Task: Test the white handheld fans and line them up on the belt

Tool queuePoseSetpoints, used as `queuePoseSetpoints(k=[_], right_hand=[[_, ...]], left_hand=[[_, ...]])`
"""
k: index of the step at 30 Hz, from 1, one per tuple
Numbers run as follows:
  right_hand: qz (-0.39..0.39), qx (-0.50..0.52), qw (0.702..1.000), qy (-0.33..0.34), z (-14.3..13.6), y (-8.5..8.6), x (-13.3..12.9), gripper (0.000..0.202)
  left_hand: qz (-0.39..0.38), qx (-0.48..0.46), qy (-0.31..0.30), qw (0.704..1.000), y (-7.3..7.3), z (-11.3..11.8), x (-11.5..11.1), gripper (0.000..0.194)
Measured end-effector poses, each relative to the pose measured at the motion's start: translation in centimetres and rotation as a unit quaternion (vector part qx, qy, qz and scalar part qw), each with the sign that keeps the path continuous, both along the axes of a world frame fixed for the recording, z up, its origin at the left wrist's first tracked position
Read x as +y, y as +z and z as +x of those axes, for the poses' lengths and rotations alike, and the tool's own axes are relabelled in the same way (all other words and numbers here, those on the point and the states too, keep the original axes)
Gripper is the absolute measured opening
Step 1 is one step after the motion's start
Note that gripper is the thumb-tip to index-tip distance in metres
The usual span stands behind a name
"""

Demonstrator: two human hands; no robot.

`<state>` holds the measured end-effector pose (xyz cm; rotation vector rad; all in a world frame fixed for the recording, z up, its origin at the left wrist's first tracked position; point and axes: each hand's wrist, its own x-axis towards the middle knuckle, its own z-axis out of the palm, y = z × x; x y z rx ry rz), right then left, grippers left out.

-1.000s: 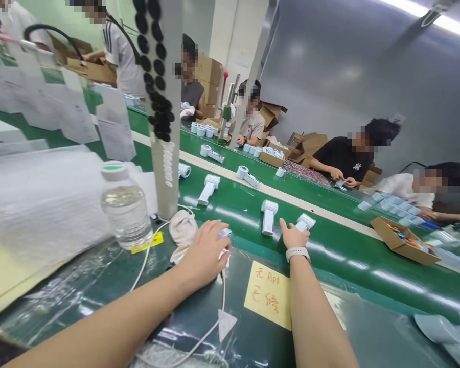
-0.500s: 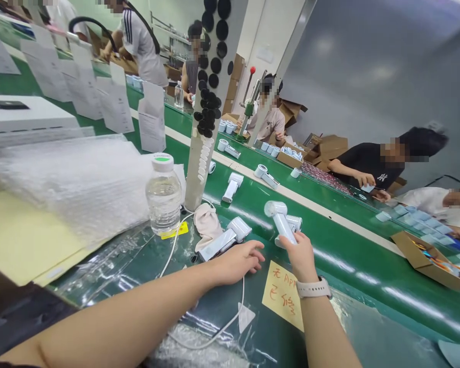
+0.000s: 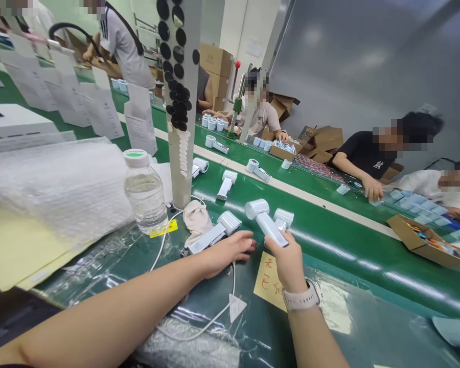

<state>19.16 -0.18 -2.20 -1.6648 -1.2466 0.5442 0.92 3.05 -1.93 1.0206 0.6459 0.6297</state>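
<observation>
My right hand, with a pale watch strap on its wrist, is closed round the handle of a light blue handheld device with a drum-shaped head. The device is tilted, its head toward the upper left. Just behind it a second such device lies on the green belt, partly covered. My left hand holds nothing; its fingers stretch out, slightly apart. Next to it another light blue device rests by a crumpled pale cloth. A yellow note with red writing lies below my right hand.
A water bottle stands left of a post covered in black discs. Bubble wrap fills the left side. A white cable loops across the table. More devices lie along the belt; several co-workers sit beyond.
The held device has shifted left and lowered its head slightly, showing more of the device behind it. My left hand stays outstretched beside the other device. The whole view has shifted.
</observation>
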Motion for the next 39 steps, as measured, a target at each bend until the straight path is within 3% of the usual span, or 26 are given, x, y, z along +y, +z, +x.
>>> queuePoseSetpoints(k=[3,5,8,11,14,17,19,21,25,29,34,39], right_hand=[[0.0,-0.027,0.999,0.031,-2.8,1.0,-2.9,0.052],[0.003,-0.021,0.996,0.082,-4.2,1.2,-4.3,0.055],[0.002,0.05,0.987,0.151,-5.0,1.0,-5.1,0.053],[0.035,0.148,0.967,0.203,-4.9,0.5,-4.6,0.052],[0.037,0.205,0.968,0.137,-4.8,-0.2,-3.4,0.04],[-0.011,0.024,0.996,0.086,-5.6,-1.4,-2.5,0.015],[-0.004,-0.109,0.986,0.123,-6.8,-2.0,-2.6,0.006],[0.001,-0.141,0.977,0.16,-8.0,-2.1,-3.2,0.016],[-0.117,0.031,0.967,0.224,-8.4,-0.6,-4.7,0.011],[-0.172,0.24,0.918,0.264,-7.1,0.7,-4.9,0.026],[-0.248,0.308,0.881,0.261,-6.6,0.5,-4.4,0.039],[-0.272,0.333,0.86,0.276,-6.7,0.7,-4.6,0.044]], left_hand=[[-0.053,-0.136,0.027,0.989,0.3,0.3,-0.5,0.066],[-0.085,-0.193,0.052,0.976,0.4,0.4,-0.5,0.061],[-0.129,-0.222,0.083,0.963,0.2,0.1,0.2,0.048],[-0.162,-0.215,0.05,0.962,-0.1,-0.9,1.2,0.046],[-0.142,-0.215,0.048,0.965,0.3,-1.8,1.8,0.049],[-0.089,-0.238,0.075,0.964,1.7,-2.4,1.7,0.052],[-0.061,-0.255,0.095,0.96,2.7,-2.5,1.6,0.052],[-0.055,-0.263,0.105,0.958,3.4,-2.7,1.6,0.056],[-0.062,-0.269,0.112,0.955,3.6,-2.8,1.9,0.068],[-0.046,-0.271,0.13,0.953,3.1,-2.7,2.0,0.068],[-0.037,-0.286,0.142,0.947,3.2,-2.4,1.7,0.067],[-0.036,-0.298,0.135,0.944,3.7,-2.4,1.7,0.066]])
